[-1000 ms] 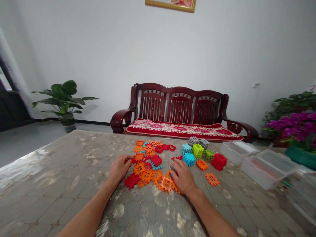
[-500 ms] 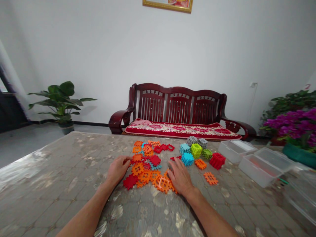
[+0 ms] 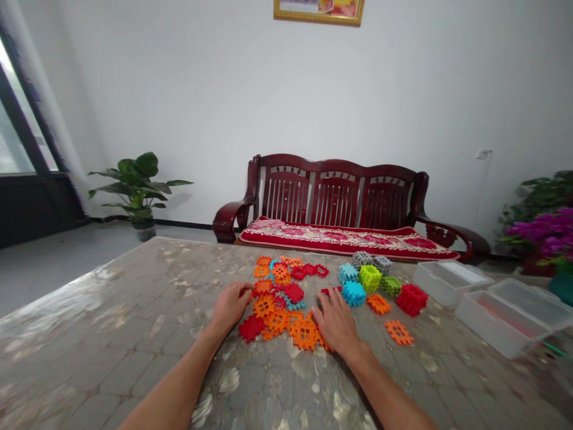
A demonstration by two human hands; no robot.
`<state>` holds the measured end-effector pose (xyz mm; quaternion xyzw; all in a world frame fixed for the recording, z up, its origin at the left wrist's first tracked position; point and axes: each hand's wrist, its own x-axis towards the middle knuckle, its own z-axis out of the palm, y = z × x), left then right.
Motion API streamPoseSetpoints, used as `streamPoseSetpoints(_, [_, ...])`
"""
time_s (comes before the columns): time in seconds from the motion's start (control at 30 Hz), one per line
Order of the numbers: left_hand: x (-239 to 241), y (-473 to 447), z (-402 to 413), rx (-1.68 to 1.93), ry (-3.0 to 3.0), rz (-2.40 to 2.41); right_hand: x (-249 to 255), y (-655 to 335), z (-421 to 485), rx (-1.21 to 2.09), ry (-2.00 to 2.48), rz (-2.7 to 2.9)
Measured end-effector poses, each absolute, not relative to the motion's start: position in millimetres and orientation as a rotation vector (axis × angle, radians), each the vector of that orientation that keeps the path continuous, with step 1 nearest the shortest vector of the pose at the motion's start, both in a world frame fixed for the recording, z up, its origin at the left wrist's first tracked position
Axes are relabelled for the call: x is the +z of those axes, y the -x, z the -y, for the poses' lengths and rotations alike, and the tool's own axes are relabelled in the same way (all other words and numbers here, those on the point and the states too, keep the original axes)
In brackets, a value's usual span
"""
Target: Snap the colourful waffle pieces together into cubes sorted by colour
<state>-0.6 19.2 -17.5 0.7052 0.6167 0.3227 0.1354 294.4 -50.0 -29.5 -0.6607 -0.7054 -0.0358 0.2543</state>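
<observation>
A heap of flat orange and red interlocking tiles (image 3: 281, 310) lies on the patterned table (image 3: 134, 334). My left hand (image 3: 230, 304) rests at the heap's left edge, fingertips touching a red tile. My right hand (image 3: 335, 322) lies palm down on the heap's right side, over orange tiles (image 3: 305, 333). Neither hand clearly holds a piece. Built cubes in blue (image 3: 353, 292), green (image 3: 370, 277), grey (image 3: 360, 259) and red (image 3: 410, 299) stand just beyond the right hand. Two loose orange tiles (image 3: 398, 332) lie to their right.
Two open clear plastic boxes (image 3: 505, 313) sit at the table's right side. Behind the table stands a dark wooden bench (image 3: 344, 209) with a red cushion. A potted plant (image 3: 138, 185) is on the floor at left, purple flowers (image 3: 546, 230) at right.
The camera view has swung left, so everything sits further right in the picture. My right hand has flattened onto the orange tiles. The left hand stays at the heap's edge.
</observation>
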Motion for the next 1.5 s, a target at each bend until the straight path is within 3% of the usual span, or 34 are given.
streamPoseSetpoints(0.53, [-10,-3,-13,1.159,-1.849,-1.843,-9,-297,56,0.185,1.418,1.904])
streamPoseSetpoints(0.83, [28,-54,-58,0.733,-2.259,-1.765,-21,-299,49,0.148,1.455,1.863])
streamPoseSetpoints(1.1, [9,-93,-76,0.403,-2.324,-1.686,-22,-298,48,0.068,1.483,1.934])
streamPoseSetpoints(1.33, [1,-124,-50,0.28,-2.357,-1.679,-20,-296,48,0.078,1.482,1.941])
streamPoseSetpoints(1.5, [7,-131,-37,0.298,-2.471,-1.41,-19,-296,49,0.096,1.49,1.96])
